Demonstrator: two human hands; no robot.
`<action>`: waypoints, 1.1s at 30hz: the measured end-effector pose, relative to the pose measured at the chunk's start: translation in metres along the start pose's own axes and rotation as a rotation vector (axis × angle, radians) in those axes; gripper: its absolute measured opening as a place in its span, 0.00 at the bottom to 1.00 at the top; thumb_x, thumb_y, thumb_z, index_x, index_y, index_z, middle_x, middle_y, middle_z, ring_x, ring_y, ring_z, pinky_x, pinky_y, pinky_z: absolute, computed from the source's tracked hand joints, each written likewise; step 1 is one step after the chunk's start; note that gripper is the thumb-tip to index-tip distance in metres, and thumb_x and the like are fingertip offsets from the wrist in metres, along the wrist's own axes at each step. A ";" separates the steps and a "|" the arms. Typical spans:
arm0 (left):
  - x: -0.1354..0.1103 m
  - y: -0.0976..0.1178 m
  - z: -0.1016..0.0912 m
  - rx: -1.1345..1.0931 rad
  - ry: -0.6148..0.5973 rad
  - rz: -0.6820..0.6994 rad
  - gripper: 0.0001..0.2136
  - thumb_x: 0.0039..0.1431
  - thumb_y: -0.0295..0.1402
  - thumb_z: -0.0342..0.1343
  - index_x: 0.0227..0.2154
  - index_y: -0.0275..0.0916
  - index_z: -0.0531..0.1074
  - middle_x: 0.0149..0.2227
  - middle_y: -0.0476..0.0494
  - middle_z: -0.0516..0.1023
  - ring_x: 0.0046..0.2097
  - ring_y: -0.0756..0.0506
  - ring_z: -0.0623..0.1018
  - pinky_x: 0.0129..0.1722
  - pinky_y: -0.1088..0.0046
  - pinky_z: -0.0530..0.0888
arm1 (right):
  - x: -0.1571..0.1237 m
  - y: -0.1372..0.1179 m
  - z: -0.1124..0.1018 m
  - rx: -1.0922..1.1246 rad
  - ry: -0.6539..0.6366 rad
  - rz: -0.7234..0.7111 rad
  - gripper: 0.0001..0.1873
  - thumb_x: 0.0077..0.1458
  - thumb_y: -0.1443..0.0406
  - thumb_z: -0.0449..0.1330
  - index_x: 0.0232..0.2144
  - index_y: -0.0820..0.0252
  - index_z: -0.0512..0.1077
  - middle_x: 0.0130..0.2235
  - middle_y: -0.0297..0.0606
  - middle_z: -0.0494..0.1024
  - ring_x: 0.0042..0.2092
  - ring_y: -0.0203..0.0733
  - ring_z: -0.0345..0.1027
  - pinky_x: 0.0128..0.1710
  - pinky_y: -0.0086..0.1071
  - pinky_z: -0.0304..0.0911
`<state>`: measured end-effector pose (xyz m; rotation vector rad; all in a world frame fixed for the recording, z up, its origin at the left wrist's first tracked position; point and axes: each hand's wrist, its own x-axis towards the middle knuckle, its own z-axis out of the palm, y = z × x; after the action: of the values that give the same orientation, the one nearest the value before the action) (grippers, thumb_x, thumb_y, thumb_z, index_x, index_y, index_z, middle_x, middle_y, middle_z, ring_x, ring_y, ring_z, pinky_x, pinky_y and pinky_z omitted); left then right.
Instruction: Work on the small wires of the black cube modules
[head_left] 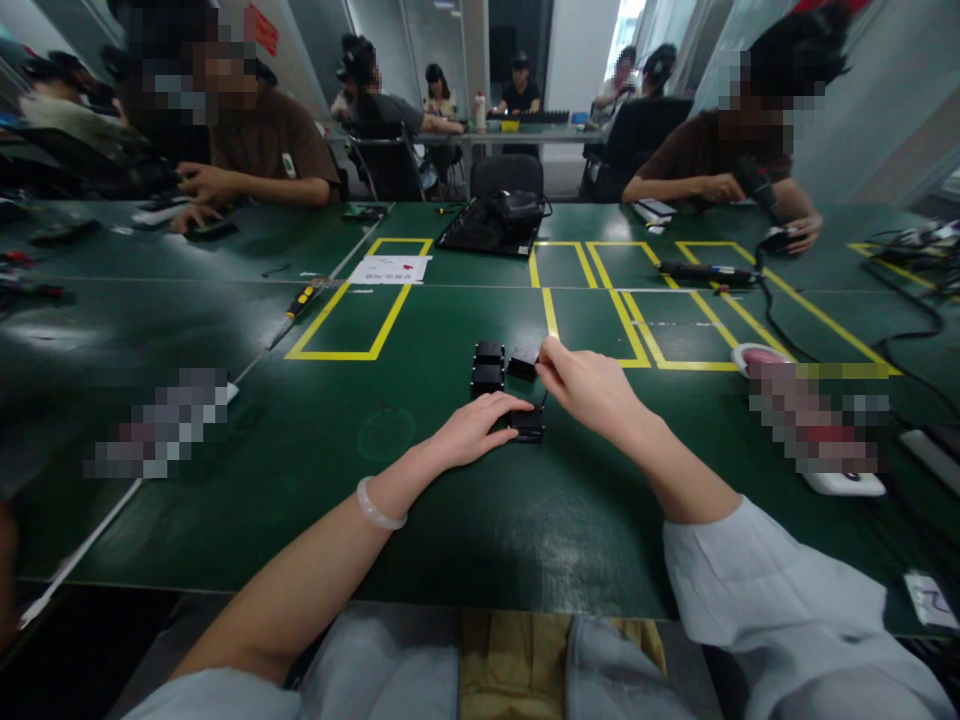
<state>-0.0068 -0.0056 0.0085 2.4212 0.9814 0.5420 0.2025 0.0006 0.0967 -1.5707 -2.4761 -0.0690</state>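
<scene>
A small black block (528,424) lies on the green table, held between the thumb and fingers of my left hand (480,428). My right hand (589,385) is closed in a pinch just above and to the right of that block. From its fingertips a thin dark rod-like tool (545,397) slants down to the block's right corner. The tool's upper end is hidden in my fingers, so its kind cannot be told. Just beyond my hands sit more black blocks: two (488,368) in a column, and a tilted one (522,362) near my right fingertips.
Phones lie to the left (165,425) and right (817,425). A yellow-black handled tool (300,302), a paper sheet (391,269) and a black tray (469,232) are farther off. Cables (787,325) run along the right. Co-workers sit across the table.
</scene>
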 end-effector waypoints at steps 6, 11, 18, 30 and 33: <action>0.000 0.000 0.001 -0.014 0.012 0.010 0.18 0.65 0.34 0.53 0.57 0.45 0.65 0.54 0.43 0.71 0.56 0.42 0.70 0.57 0.63 0.67 | 0.002 0.003 -0.003 -0.073 -0.042 0.030 0.15 0.65 0.57 0.44 0.42 0.58 0.67 0.31 0.40 0.77 0.29 0.40 0.67 0.25 0.31 0.40; 0.001 0.000 0.003 -0.027 0.027 0.014 0.15 0.69 0.37 0.47 0.56 0.43 0.66 0.53 0.44 0.72 0.55 0.44 0.70 0.58 0.65 0.65 | 0.000 0.004 -0.005 -0.075 -0.069 0.024 0.15 0.65 0.59 0.43 0.44 0.59 0.66 0.32 0.41 0.78 0.29 0.40 0.68 0.24 0.32 0.40; 0.002 -0.001 0.003 -0.026 0.028 -0.009 0.15 0.70 0.38 0.45 0.56 0.44 0.66 0.53 0.44 0.72 0.55 0.44 0.70 0.57 0.64 0.66 | -0.003 0.003 -0.005 -0.015 -0.026 0.015 0.15 0.64 0.63 0.42 0.46 0.59 0.65 0.33 0.40 0.78 0.27 0.38 0.65 0.25 0.32 0.41; 0.002 0.000 0.004 -0.005 0.013 -0.039 0.19 0.70 0.39 0.45 0.60 0.44 0.61 0.54 0.42 0.71 0.55 0.42 0.70 0.56 0.63 0.66 | -0.003 0.002 -0.001 -0.034 -0.030 0.031 0.15 0.64 0.62 0.41 0.46 0.58 0.63 0.33 0.40 0.78 0.27 0.38 0.67 0.25 0.32 0.41; 0.002 -0.001 0.004 -0.010 0.018 -0.042 0.19 0.70 0.40 0.45 0.60 0.44 0.62 0.54 0.42 0.71 0.55 0.42 0.70 0.56 0.63 0.66 | -0.004 0.001 -0.003 -0.026 -0.024 0.021 0.14 0.64 0.62 0.42 0.45 0.58 0.64 0.34 0.39 0.78 0.28 0.39 0.67 0.24 0.31 0.40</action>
<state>-0.0038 -0.0047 0.0051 2.3854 1.0322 0.5540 0.2056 -0.0029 0.0989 -1.6165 -2.4866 -0.0805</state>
